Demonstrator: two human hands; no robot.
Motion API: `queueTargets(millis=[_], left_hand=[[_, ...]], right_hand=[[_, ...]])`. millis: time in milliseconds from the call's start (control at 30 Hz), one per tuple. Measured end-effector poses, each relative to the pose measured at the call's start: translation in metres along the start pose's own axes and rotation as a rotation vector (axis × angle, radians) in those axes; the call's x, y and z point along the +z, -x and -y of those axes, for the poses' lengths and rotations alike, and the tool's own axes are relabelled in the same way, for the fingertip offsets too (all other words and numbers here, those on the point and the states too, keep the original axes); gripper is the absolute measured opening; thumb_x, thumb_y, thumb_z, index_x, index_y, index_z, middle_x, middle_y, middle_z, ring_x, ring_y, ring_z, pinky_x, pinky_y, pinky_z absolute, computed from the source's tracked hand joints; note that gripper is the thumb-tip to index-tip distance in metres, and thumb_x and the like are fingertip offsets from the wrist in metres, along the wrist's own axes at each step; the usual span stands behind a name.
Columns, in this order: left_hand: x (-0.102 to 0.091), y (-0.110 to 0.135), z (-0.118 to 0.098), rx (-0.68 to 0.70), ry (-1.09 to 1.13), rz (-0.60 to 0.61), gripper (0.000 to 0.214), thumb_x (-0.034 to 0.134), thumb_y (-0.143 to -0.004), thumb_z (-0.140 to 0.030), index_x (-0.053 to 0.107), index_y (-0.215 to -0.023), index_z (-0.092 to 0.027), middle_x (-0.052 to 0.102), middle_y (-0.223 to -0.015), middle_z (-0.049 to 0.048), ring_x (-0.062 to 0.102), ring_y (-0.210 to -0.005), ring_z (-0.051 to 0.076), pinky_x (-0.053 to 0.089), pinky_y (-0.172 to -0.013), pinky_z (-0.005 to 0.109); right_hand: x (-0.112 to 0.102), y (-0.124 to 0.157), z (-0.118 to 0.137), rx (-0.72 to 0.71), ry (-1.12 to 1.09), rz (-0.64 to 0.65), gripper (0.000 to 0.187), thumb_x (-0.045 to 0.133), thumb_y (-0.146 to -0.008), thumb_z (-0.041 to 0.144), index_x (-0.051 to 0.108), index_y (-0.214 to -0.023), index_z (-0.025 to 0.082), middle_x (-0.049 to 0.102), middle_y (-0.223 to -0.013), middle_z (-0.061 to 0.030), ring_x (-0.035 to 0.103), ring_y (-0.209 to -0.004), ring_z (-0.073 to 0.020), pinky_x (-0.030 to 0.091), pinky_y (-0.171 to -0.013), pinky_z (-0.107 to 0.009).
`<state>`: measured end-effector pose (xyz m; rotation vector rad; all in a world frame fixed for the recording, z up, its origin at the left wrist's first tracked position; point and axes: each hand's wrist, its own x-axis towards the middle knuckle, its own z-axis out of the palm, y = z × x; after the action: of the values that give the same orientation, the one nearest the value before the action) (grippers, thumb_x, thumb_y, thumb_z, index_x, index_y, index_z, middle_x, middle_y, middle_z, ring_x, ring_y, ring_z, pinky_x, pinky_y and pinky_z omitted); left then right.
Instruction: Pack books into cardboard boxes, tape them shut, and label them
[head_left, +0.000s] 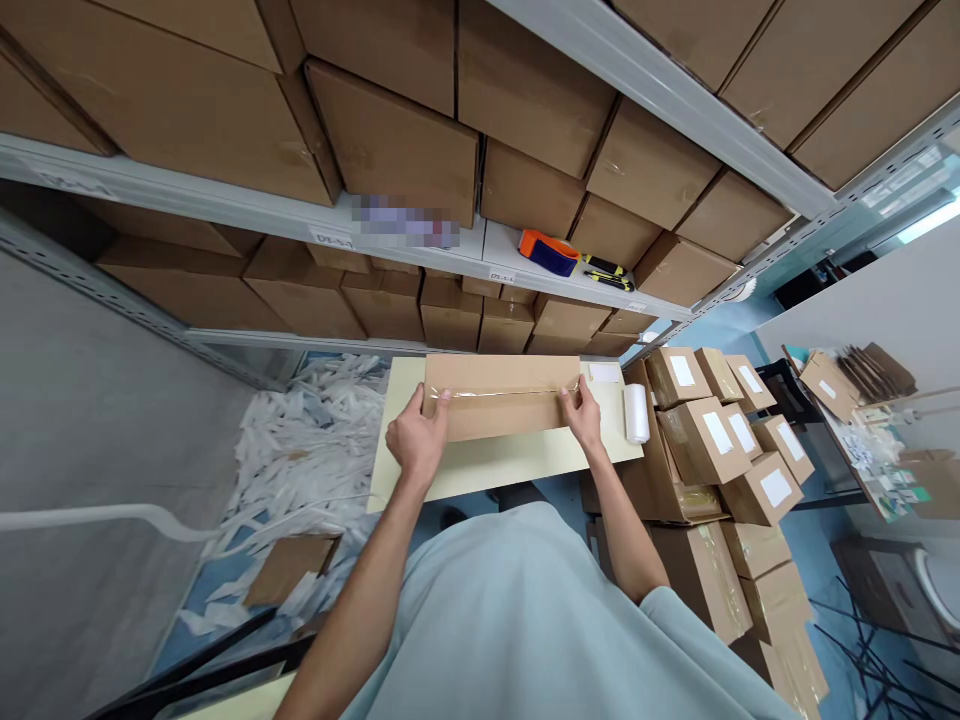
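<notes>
Between my two hands is a long cardboard box (510, 412), with a strip of clear tape running along its top. My left hand (420, 435) grips the box's left end, thumb on top and fingers down the side. At the right end my right hand (583, 412) holds it the same way. The box is over a pale yellow tabletop (495, 465). A roll of white labels (636, 413) stands on the table to the right of my right hand, and a flat white label sheet (604, 373) lies behind it.
Shelves packed with cardboard boxes (405, 140) rise behind the table. An orange and blue tape dispenser (549, 252) and yellow-black cutters (607, 272) lie on one shelf. Labelled boxes (705, 440) are stacked at right. Discarded backing paper (300, 450) covers the floor at left.
</notes>
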<state>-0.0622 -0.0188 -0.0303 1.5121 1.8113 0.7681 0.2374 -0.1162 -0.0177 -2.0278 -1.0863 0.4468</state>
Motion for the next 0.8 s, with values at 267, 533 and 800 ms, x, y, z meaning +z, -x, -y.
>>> queueTargets(millis=[267, 533, 800], left_hand=[[0.009, 0.003, 0.001, -0.075, -0.125, 0.050, 0.064, 0.063, -0.104, -0.059, 0.073, -0.152, -0.018, 0.082, -0.126, 0.0244, 0.075, -0.121, 0.045, 0.053, -0.108, 0.056], [0.019, -0.005, 0.006, -0.067, -0.055, 0.134, 0.068, 0.052, -0.110, -0.061, 0.064, -0.160, -0.016, 0.079, -0.132, 0.0247, 0.073, -0.126, 0.046, 0.051, -0.114, 0.060], [0.018, -0.007, 0.010, -0.106, -0.051, 0.157, 0.070, 0.060, -0.102, -0.074, 0.076, -0.142, -0.019, 0.081, -0.127, 0.0216, 0.074, -0.120, 0.044, 0.055, -0.109, 0.054]], right_hand=[[0.004, 0.008, -0.008, 0.087, 0.326, 0.054, 0.076, 0.051, -0.110, 0.061, 0.053, -0.168, 0.013, 0.075, -0.148, -0.0208, 0.073, -0.134, -0.0411, 0.056, -0.114, -0.049], [0.025, 0.011, -0.011, 0.294, 0.343, -0.018, 0.074, 0.042, -0.111, 0.072, 0.056, -0.159, 0.017, 0.082, -0.131, -0.0195, 0.079, -0.120, -0.0397, 0.059, -0.104, -0.047], [0.027, 0.009, -0.022, 0.240, 0.315, -0.027, 0.074, 0.031, -0.114, 0.068, 0.057, -0.159, 0.017, 0.081, -0.132, -0.0196, 0.078, -0.121, -0.0400, 0.058, -0.105, -0.049]])
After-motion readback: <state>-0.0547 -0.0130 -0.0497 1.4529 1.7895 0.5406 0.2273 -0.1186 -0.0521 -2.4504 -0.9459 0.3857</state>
